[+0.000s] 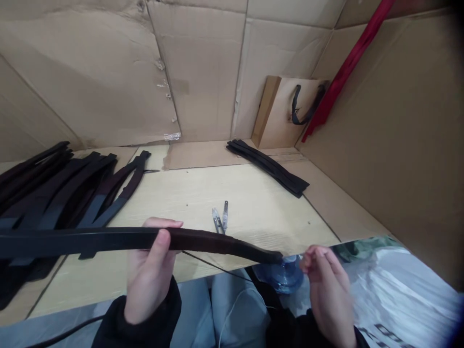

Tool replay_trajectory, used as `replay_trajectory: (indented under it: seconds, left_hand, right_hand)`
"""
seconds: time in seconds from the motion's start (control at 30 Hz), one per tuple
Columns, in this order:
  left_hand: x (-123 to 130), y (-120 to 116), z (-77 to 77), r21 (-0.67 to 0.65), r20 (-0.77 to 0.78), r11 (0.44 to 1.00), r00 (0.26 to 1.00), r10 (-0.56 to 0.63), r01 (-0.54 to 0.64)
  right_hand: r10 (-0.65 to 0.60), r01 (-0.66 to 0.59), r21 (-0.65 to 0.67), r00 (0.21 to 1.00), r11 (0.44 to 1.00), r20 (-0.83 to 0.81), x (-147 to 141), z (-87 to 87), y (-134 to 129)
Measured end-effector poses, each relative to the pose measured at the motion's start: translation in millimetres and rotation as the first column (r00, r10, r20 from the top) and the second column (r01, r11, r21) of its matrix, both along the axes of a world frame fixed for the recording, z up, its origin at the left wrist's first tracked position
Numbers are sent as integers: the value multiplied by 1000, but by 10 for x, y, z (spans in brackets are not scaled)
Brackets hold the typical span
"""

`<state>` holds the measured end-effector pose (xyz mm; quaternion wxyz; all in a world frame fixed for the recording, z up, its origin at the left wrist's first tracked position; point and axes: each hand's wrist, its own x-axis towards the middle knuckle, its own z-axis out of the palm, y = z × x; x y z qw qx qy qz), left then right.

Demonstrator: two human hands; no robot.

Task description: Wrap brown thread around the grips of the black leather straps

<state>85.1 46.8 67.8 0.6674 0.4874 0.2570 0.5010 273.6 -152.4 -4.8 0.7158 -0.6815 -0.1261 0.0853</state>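
Note:
A long dark strip (203,241), black with a brown stretch, runs from the left edge toward the middle of the head view. My left hand (154,270) grips it, thumb on top and fingers behind. Just beyond its right end, and apart from it, is my right hand (328,285). Those fingers are pinched together, and what they hold, if anything, is too small to make out. Behind the strip lie thread snips (217,221) and a small narrow tool (225,215). More dark strips (72,193) are piled on the left.
Black strips (268,166) lie bundled at the table's back right. A paper bag (279,111) with black handles leans against the cardboard wall (203,72). Red fabric (348,72) hangs on the right. Below the table edge are a blue water jug (284,278) and a white sack (402,295).

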Motion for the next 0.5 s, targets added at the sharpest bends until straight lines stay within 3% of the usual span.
replay_trajectory:
  seconds: [0.07, 0.1, 0.13, 0.17, 0.3, 0.4, 0.5]
  left_hand:
    - [-10, -32, 67, -10, 39, 999, 999, 36, -35]
    - [-11, -50, 98, -18, 38, 999, 998, 47, -46]
    - [-9, -70, 126, -28, 32, 998, 998, 50, -49]
    - [-5, -92, 151, -42, 24, 998, 998, 53, -52]
    - [2, -188, 223, -101, 29, 992, 996, 83, -80]
    - [-31, -219, 266, -103, 29, 987, 992, 125, -121]
    - [-76, -188, 301, -10, -18, 984, 984, 178, -179]
  right_hand:
    - [52, -48, -252, 999, 967, 8, 86, -289, -147]
    - [129, -100, -414, 991, 905, 44, 87, -443, -198]
    - [273, -181, -582, 959, 792, 73, 59, -595, -230]
    - [352, -236, -641, 934, 731, 58, 9, -736, -240]
    - [530, -355, -752, 848, 556, -8, -254, -1116, -90]
    - [556, -318, -803, 831, 504, 20, -276, -1215, 87]
    - [529, -236, -845, 846, 480, 65, -64, -1239, 108]
